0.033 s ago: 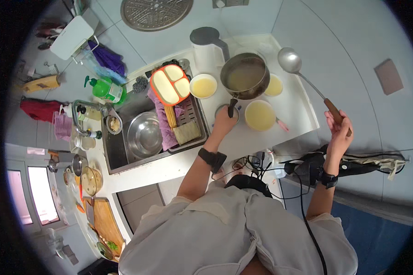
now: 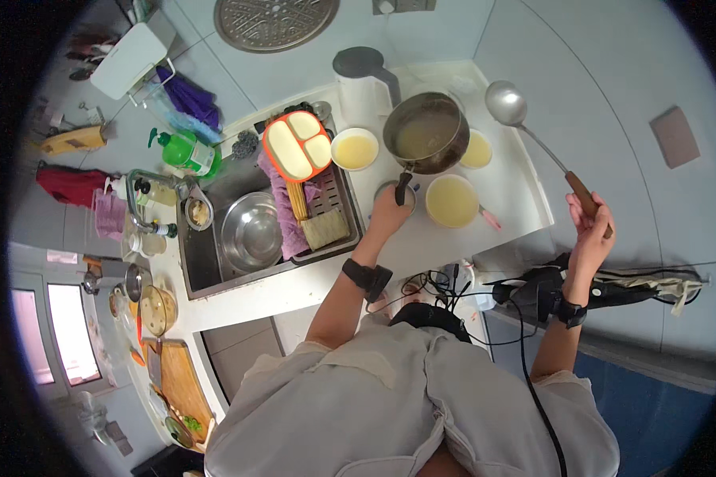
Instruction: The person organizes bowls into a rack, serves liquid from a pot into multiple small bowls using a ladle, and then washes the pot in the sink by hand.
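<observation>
Left hand (image 2: pixel 390 211) grips pot (image 2: pixel 426 133) by handle (image 2: pixel 404 187), over worktop (image 2: pixel 519 191); right hand (image 2: pixel 592 237) grips ladle (image 2: pixel 578 189) at right edge; bowl (image 2: pixel 452 201) near front edge.

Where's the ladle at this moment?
At the right of the head view, the ladle is held in the right hand by its brown handle, its scoop right of the pan.
</observation>
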`<state>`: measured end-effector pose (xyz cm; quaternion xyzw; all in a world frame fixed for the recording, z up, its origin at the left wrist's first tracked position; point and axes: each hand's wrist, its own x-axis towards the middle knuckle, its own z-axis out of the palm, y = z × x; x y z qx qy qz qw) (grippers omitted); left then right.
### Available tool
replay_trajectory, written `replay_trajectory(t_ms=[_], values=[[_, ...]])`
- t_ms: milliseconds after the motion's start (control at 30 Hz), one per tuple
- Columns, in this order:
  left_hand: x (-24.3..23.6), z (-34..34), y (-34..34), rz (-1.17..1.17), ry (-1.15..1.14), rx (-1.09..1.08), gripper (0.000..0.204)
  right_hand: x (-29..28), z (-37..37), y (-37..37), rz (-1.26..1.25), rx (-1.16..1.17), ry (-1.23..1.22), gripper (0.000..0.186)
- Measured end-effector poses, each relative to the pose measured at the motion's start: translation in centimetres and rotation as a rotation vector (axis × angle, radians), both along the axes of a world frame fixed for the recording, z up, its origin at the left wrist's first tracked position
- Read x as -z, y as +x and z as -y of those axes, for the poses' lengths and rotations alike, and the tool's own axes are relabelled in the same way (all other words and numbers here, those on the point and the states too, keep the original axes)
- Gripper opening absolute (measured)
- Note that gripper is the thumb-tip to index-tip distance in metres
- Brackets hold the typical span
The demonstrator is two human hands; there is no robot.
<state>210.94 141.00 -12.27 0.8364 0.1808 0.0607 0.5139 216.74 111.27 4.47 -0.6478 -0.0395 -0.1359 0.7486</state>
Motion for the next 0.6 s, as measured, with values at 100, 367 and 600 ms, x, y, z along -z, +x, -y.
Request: replay_trajectory(t_ms=[100, 367, 600], values=[[-1.7, -0.1, -1.9, 0.080, -0.244, -0.030, 0.032, -1.3, -0.2, 0.0, 0.025, 0.030, -0.019, 0.035], [-2.6, -4.1, -5.7, -0.090, -0.452, -0.096, 0.029, -2.0, -1.1, 0.2, 0.054, -0.014, -0.028, 0.037], [-2.3, -8.9, -6.0, -0.098, -0.799, -0.024, 0.024, -1.9, -2.6, -0.4, 0.056, -0.075, -0.044, 0.035]])
